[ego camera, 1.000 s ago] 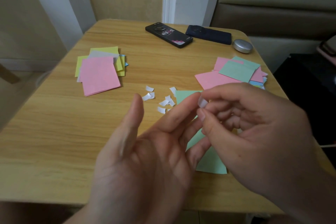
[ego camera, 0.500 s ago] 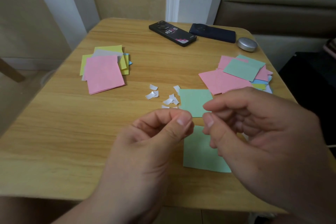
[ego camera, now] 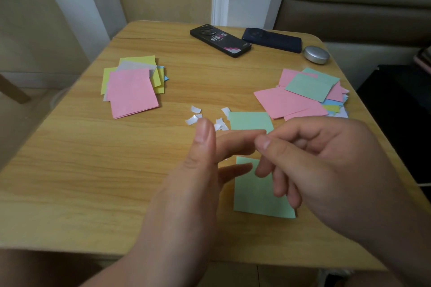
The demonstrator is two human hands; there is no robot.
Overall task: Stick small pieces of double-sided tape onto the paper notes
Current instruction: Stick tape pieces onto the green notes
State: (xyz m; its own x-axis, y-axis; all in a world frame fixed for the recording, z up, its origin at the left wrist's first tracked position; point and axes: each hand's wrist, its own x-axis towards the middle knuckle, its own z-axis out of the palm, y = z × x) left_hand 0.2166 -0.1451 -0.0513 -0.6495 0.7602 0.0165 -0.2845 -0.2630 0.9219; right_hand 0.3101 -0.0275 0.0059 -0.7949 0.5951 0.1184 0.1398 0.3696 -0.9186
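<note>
Head view: a table (ego camera: 93, 170) fills the scene. Over the green note (ego camera: 258, 193) near its front edge, the left hand (ego camera: 186, 193), pinched shut half a second ago, now spreads open. The right hand (ego camera: 326, 165) curls at its forefinger tip; whether it pinches tape, I cannot tell. Probably a piece is changing hands for sticking. Tape scraps (ego camera: 194, 115) lie just beyond the note; bare wood to its left.

Matt wood-grain table (ego camera: 93, 170), matt coloured paper notes (ego camera: 130, 93), glossy black phone (ego camera: 220, 41), smooth silvery metallic case (ego camera: 316, 54)
</note>
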